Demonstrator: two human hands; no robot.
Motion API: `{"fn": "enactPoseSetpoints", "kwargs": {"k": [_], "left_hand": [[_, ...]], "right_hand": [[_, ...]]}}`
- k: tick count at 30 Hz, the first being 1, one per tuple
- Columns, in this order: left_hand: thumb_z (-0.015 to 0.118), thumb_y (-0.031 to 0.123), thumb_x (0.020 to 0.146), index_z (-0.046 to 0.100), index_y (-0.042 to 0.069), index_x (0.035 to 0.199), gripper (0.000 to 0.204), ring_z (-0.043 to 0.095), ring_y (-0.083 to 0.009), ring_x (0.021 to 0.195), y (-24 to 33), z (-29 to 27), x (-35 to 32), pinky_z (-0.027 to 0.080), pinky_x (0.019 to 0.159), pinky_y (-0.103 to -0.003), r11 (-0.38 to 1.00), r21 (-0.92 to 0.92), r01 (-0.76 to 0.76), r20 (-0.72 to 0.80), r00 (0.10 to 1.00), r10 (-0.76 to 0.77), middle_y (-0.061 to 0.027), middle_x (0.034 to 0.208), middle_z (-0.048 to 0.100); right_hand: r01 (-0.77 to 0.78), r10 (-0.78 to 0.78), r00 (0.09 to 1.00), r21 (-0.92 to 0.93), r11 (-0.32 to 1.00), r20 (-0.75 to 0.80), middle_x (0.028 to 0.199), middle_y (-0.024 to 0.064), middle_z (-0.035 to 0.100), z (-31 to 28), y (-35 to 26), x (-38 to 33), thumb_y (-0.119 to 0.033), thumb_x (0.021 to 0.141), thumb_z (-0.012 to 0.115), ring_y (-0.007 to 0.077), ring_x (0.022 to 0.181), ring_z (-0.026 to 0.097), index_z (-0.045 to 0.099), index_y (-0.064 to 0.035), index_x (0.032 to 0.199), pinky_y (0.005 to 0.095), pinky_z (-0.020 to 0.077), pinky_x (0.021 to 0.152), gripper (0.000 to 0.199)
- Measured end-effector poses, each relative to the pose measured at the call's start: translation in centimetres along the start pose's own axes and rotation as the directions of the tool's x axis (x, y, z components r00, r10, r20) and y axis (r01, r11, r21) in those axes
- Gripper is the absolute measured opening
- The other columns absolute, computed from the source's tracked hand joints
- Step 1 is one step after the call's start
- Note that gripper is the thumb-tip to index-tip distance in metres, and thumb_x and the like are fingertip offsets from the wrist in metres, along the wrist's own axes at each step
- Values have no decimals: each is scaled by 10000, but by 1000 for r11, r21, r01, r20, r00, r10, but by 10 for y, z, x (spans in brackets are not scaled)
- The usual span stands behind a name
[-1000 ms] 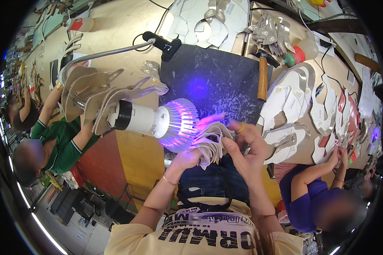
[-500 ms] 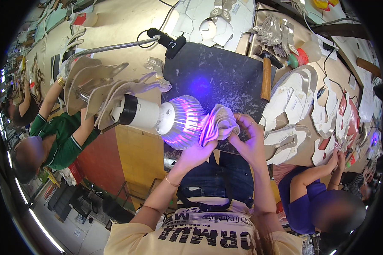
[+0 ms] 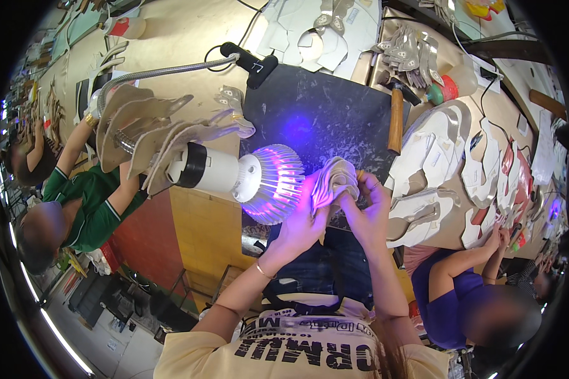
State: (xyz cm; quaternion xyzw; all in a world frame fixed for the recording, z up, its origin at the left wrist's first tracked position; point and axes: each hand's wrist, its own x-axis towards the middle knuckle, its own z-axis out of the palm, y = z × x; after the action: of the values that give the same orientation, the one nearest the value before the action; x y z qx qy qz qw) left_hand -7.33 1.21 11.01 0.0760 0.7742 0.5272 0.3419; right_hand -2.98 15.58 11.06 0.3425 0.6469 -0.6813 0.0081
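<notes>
Near the front edge of the black work board (image 3: 354, 120), I hold a bundle of curved, layered beige shoe-upper pieces (image 3: 336, 179) in both hands. My left hand (image 3: 303, 221) grips it from the left and below, its fingers partly hidden by the layers. With thumb and fingers, my right hand (image 3: 366, 207) pinches the right edge. Just left of the bundle is a lit lamp (image 3: 270, 183) with a ribbed head and white body, throwing violet light on the pieces and my left fingers.
More beige pieces (image 3: 164, 136) hang around the lamp's flexible metal neck. A wooden-handled hammer (image 3: 395, 120) lies on the board's right edge. White shoe parts (image 3: 433, 151) lie in stacks to the right. Co-workers sit left, in green (image 3: 92, 208), and right, in purple (image 3: 445, 290).
Both hands and the bundle have shifted slightly right, opening a small gap from the lamp head. My right fingers have moved along the bundle's right edge.
</notes>
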Motion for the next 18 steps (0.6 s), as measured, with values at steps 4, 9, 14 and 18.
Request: {"fn": "enactPoseSetpoints", "kwargs": {"k": [4, 9, 14, 18], "left_hand": [[591, 21, 874, 487, -30, 1317, 458, 626, -357, 1097, 4, 1, 2, 485, 937, -414, 947, 248, -203, -204, 945, 256, -233, 1180, 617], [624, 77, 899, 450, -34, 1373, 517, 596, -291, 1173, 0, -9, 2, 464, 992, -399, 987, 135, -83, -54, 994, 91, -197, 1268, 600], [559, 97, 972, 349, -8, 1466, 547, 479, -218, 1312, -17, -21, 4, 389, 1088, -355, 863, -455, 219, 169, 973, -158, -129, 1405, 508], [548, 94, 986, 281, 14, 1499, 584, 436, -195, 1344, -24, -23, 6, 345, 1123, -337, 733, -611, 298, 188, 954, -232, -104, 1459, 437]], "right_hand": [[207, -200, 975, -65, 976, 98, 1011, 90, 647, -1, 7, 5, -34, 781, 711, 162, 987, 603, 602, 32, 1129, 315, 474, 906, 370], [86, -83, 983, -11, 996, 164, 1031, 85, 639, -12, 12, 12, -28, 802, 671, 161, 1014, 589, 595, 26, 1152, 306, 458, 932, 363], [-108, 86, 968, 84, 991, 234, 1029, 67, 652, -16, 4, 14, -73, 836, 647, 135, 965, 596, 608, 41, 1134, 294, 470, 897, 322], [-153, 141, 966, 39, 987, 215, 1006, 73, 663, -10, -5, 18, -110, 857, 645, 137, 929, 609, 615, 52, 1138, 300, 479, 873, 326]]}}
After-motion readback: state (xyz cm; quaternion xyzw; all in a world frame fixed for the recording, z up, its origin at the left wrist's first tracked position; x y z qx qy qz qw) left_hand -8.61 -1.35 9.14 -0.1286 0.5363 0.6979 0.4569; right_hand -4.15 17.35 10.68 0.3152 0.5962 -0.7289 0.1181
